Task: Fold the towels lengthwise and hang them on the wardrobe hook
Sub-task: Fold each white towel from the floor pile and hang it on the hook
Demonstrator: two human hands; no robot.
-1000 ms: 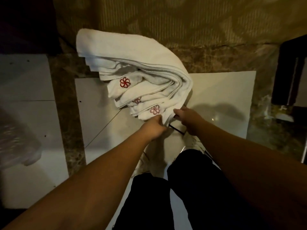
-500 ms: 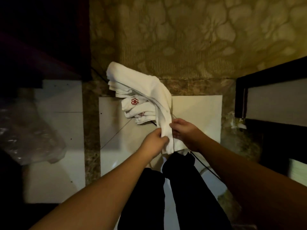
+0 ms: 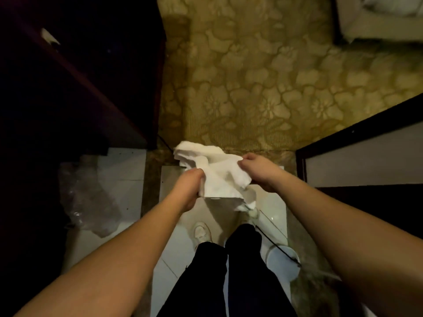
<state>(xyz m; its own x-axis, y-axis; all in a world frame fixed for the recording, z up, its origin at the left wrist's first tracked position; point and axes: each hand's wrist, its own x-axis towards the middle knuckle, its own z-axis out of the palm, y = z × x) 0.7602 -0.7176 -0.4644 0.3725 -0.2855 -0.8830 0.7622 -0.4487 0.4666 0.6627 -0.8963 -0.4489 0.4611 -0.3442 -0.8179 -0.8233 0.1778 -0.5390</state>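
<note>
A person is looking straight down at their own two bare forearms, which are reaching forward and holding a bunch of white towels (image 3: 219,177) in the air above the floor. The left hand (image 3: 186,192) is gripping the near left side of the bundle, with fingers curled into the cloth. The right hand (image 3: 256,171) is pinching the far right edge, with its fingers folded over the fabric. The hands are sitting a little apart, with crumpled cloth stretching between them. One rumpled end is sticking out beyond the left hand, and another end is drooping below the right hand toward the person's feet. Below the towels, black trousers (image 3: 229,277) and a white shoe (image 3: 202,232) are showing on a white tiled floor (image 3: 174,250) bordered by darker stone strips. Past the tiles, a tan carpet (image 3: 251,76) with a raised flower pattern is filling the upper middle of the view. A dark cabinet (image 3: 68,76) is standing along the left side, and a crumpled clear plastic bag (image 3: 89,197) is lying on the tiles at its base. A dark-framed panel (image 3: 357,131) is running along the right side. A thin black cord (image 3: 274,244) is trailing across the tiles near the right foot.
</note>
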